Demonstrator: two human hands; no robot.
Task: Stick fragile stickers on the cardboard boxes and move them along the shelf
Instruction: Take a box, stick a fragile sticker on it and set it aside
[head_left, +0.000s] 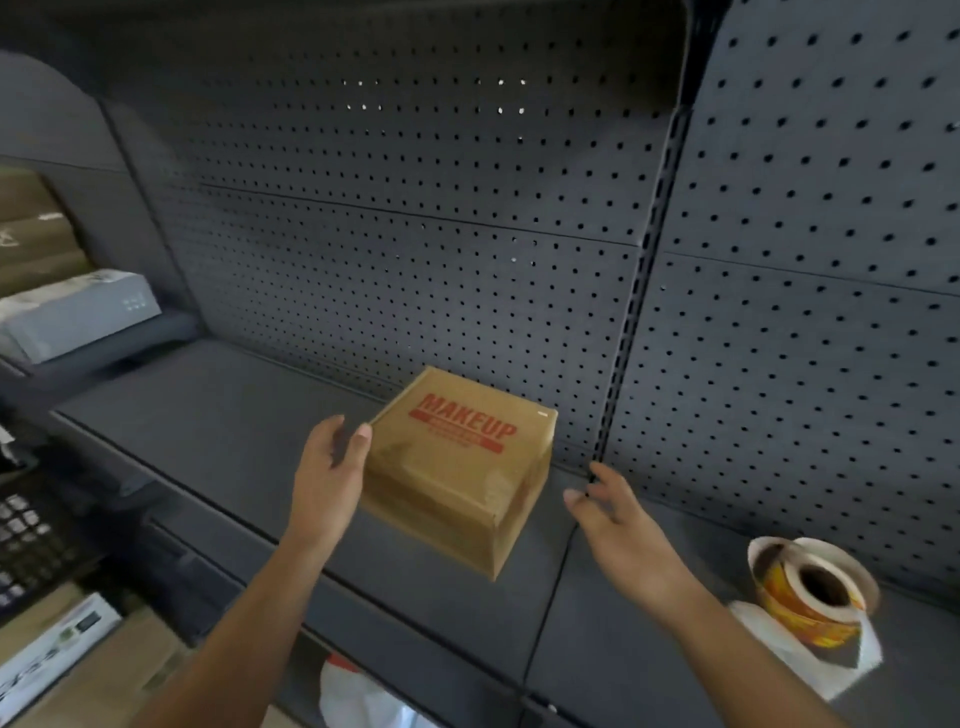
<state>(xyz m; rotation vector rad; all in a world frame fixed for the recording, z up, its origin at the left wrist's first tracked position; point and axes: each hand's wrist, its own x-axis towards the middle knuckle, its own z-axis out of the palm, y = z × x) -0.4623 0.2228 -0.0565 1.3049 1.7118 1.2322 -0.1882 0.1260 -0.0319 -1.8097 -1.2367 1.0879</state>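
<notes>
1. The dark shelf (208, 415) runs across the lower half of the frame, with a perforated back panel (415, 208) above it. At the left edge, on a neighbouring level, sit a grey box (78, 317) and some brown cartons (36, 228).
2. The cardboard box (457, 483) is at lower centre, near the shelf's front edge and turned corner-on to me. It has "MAKEUP" in red on its lid. I see no fragile sticker on the faces shown. Whether it rests flat or is slightly raised I cannot tell.
3. I judge it a light, stiff carton. The walls should take a squeeze, but the lid panel may flex if pressed in the middle. The plain card looks grippy rather than slick. Given what the print says, I'd treat the contents as breakable.
4. I would take it by the two opposite side walls, palms low, and slide or lift it level.
5. My left hand (332, 467) lies against the box's left wall with the thumb tip at the top-left corner. The fingers are relaxed and set apart from the thumb, not wrapped round anything.
6. My right hand (608, 509) is released with fingers spread. It is just beside the box's right wall but not touching it.
7. The sticker roll (810, 592) stands at lower right on the shelf, well apart from the box, with a white backing strip trailing beneath it.
</notes>
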